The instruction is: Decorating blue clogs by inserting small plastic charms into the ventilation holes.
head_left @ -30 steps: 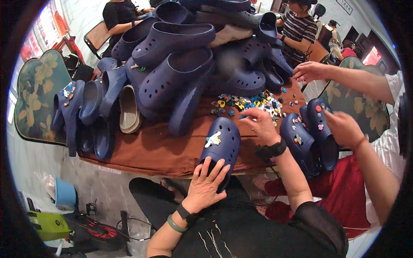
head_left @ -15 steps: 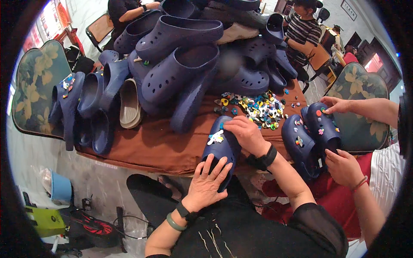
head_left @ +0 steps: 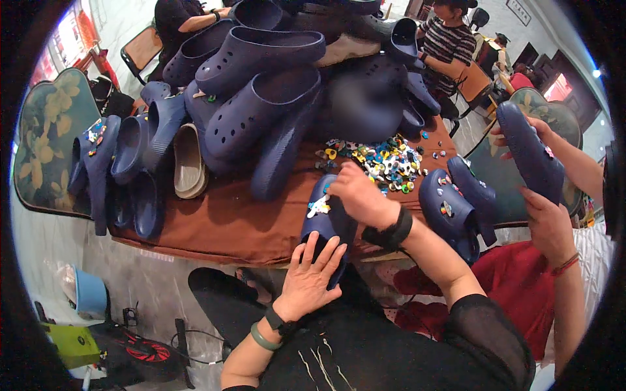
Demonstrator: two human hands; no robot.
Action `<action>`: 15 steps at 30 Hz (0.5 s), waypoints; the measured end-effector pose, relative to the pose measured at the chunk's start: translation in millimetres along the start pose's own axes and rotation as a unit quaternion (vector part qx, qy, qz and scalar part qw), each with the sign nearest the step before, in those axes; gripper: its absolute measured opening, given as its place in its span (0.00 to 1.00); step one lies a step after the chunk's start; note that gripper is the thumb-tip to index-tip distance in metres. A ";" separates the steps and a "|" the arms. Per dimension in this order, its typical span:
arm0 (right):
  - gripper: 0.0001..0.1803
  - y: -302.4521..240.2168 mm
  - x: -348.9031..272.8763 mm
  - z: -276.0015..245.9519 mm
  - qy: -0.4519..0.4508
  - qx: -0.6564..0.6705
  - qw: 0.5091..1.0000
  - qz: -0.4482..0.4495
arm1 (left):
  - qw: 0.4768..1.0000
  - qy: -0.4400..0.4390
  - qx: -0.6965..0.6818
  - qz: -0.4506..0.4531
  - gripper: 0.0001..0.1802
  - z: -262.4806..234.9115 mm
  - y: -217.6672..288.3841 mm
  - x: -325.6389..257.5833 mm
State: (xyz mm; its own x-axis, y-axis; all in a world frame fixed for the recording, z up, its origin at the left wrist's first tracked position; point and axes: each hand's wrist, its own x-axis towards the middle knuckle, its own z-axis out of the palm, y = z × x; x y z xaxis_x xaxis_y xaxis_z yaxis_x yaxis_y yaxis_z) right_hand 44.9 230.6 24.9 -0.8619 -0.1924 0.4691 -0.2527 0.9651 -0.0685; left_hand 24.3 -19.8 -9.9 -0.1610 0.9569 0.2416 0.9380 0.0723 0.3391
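Note:
A navy clog [head_left: 318,220] with holes stands toe away from me at the table's front edge. My left hand [head_left: 308,268] holds it down, fingers spread over its opening and thumb along its side. A white character-shaped charm [head_left: 319,206] sits on its upper, with a small blue charm [head_left: 327,188] nearer the toe. My right hand [head_left: 360,195] is curled, its fingertips pressed together at the toe beside the blue charm; what they hold, if anything, is hidden. Beyond that hand lies a heap of small coloured charms [head_left: 390,163].
Navy clogs [head_left: 267,111] are piled high across the back of the brown-covered table [head_left: 228,221]. A grey clog [head_left: 188,163] stands at left. To my right, a co-worker's hands [head_left: 551,221] hold a tilted clog [head_left: 531,153], near a decorated clog [head_left: 450,212] on the table.
My right hand has shifted slightly and curled more at the toe, while my left hand keeps its place on the clog. The co-worker has raised and tilted one clog away from the other.

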 end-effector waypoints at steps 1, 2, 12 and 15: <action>0.09 6.3 5.4 -9.4 -0.041 0.027 0.998 0.033 | 1.000 0.013 0.011 0.010 0.51 3.6 -0.6 -2.5; 0.08 13.9 11.2 -10.7 -0.072 0.095 0.988 0.096 | 1.000 0.012 0.011 0.011 0.51 6.4 -0.8 -3.8; 0.33 49.6 56.8 -6.1 -0.375 0.256 0.810 0.372 | 1.000 0.017 -0.005 0.008 0.51 4.8 -3.0 -2.4; 0.35 49.8 65.4 -8.9 -0.395 0.245 0.807 0.365 | 1.000 0.017 -0.002 0.010 0.52 3.9 -2.5 -0.5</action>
State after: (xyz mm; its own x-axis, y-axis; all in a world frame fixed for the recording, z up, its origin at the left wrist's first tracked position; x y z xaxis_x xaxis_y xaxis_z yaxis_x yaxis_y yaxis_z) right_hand -20.1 267.6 60.0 -0.8222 0.1549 -0.5477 0.4717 0.7240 -0.5034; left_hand 23.3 -19.4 -14.4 -0.1522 0.9478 0.2801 0.9398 0.0511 0.3378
